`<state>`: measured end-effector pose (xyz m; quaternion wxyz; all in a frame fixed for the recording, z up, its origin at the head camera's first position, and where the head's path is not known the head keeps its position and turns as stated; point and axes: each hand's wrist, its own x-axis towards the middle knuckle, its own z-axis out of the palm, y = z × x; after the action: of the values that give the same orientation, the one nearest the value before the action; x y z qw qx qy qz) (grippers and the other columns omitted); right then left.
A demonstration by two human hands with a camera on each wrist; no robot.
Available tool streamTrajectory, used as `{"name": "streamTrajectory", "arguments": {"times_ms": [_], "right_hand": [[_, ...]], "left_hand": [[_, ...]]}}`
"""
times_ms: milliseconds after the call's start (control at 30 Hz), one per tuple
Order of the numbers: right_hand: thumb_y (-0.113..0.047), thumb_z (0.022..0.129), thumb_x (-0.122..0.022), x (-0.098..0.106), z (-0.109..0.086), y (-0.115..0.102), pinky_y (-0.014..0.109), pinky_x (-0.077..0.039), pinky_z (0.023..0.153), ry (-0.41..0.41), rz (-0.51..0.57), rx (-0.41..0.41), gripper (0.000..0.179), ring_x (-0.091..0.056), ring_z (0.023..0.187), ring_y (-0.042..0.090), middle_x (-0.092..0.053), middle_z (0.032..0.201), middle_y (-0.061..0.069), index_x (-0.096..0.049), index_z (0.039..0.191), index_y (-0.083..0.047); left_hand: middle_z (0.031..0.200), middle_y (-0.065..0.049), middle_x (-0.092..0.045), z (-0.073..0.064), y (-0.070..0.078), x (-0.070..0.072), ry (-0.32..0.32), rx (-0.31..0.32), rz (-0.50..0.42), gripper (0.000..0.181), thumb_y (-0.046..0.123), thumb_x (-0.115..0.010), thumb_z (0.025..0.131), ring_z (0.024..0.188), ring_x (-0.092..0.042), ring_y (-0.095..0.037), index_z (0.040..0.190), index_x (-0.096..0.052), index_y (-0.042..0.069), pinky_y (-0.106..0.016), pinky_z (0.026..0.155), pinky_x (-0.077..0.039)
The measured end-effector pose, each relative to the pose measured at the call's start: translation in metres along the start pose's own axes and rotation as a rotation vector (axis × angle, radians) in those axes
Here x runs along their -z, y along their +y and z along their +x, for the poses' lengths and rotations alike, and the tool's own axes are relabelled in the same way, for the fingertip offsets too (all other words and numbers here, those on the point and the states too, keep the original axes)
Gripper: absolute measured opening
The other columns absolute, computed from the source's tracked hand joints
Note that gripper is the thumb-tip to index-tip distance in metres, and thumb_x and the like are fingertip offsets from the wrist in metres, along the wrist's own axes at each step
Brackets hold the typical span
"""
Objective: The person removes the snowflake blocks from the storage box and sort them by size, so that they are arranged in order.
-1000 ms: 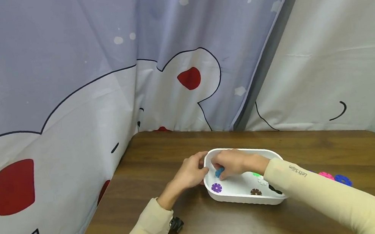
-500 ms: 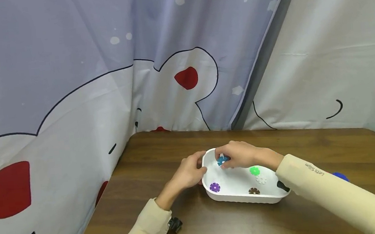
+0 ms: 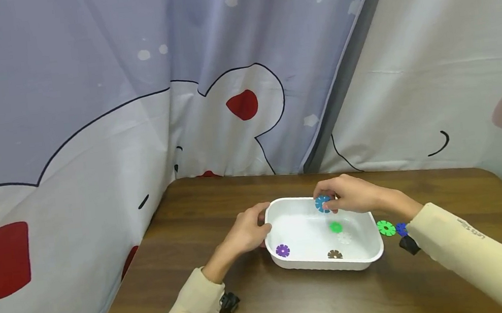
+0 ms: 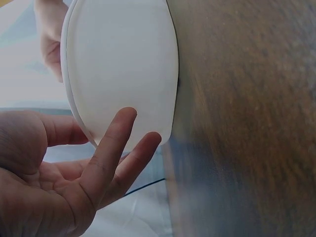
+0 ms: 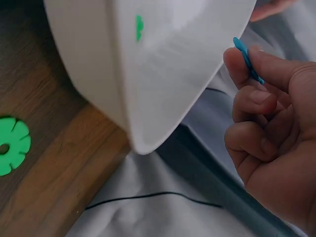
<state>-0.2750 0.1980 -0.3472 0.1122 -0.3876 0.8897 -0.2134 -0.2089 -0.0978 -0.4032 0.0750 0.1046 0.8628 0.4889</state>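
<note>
Currently | white tray (image 3: 300, 227): four discs (image 3: 335, 227) inside | right grip (image 3: 353, 194): pinching blue disc (image 3: 321, 203) | left grip (image 3: 244, 231): pinching tray wall

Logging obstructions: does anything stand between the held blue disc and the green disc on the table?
Yes: in the head view, the right wall of the white tray lies between the blue disc and the green disc.

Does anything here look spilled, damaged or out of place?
Nothing looks spilled or damaged; the white tray stands upright on the table. One mild oddity: a green disc and a dark blue disc lie outside, by its right end, while other discs lie inside. That may be normal.
</note>
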Motion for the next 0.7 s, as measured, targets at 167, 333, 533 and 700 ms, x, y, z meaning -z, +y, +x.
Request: {"name": "streamTrajectory", "arguments": {"times_ms": [167, 333, 533, 700], "right_hand": [[-0.008, 0.102, -0.07, 0.007, -0.017, 0.009, 0.025, -0.053, 0.068, 0.038, 0.07, -0.041, 0.018, -0.068, 0.075, 0.018, -0.07, 0.079, -0.007, -0.068, 0.119, -0.01], [-0.007, 0.102, -0.069, 0.012, -0.04, 0.021, 0.026, -0.054, 0.067, 0.081, 0.12, -0.068, 0.019, -0.068, 0.075, 0.024, -0.07, 0.079, -0.002, -0.068, 0.121, -0.009], [-0.012, 0.102, -0.071, 0.018, -0.075, 0.039, 0.025, -0.055, 0.065, 0.181, 0.101, -0.132, 0.02, -0.067, 0.074, 0.015, -0.069, 0.083, -0.002, -0.069, 0.122, -0.018], [-0.015, 0.102, -0.072, 0.018, -0.105, 0.055, 0.025, -0.058, 0.07, 0.225, 0.098, -0.194, 0.023, -0.069, 0.083, 0.011, -0.072, 0.093, -0.001, -0.069, 0.124, -0.016]], "left_hand": [[0.127, -0.034, -0.068, -0.001, -0.002, 0.002, -0.003, -0.004, 0.012, 0.057, -0.002, -0.062, 0.1, 0.087, -0.077, -0.035, 0.154, -0.047, -0.005, -0.035, 0.057, -0.066], [0.125, -0.034, -0.069, -0.002, -0.003, 0.001, -0.009, -0.015, 0.009, 0.056, -0.002, -0.062, 0.1, 0.085, -0.078, -0.036, 0.154, -0.047, -0.005, -0.033, 0.056, -0.065], [0.125, -0.034, -0.069, -0.002, -0.002, 0.002, -0.012, -0.021, -0.006, 0.057, -0.002, -0.061, 0.099, 0.086, -0.078, -0.036, 0.154, -0.048, -0.005, -0.032, 0.055, -0.065], [0.126, -0.032, -0.069, -0.004, -0.001, 0.005, -0.007, -0.015, 0.007, 0.057, -0.002, -0.061, 0.099, 0.084, -0.077, -0.035, 0.154, -0.048, -0.004, -0.032, 0.056, -0.065]]}}
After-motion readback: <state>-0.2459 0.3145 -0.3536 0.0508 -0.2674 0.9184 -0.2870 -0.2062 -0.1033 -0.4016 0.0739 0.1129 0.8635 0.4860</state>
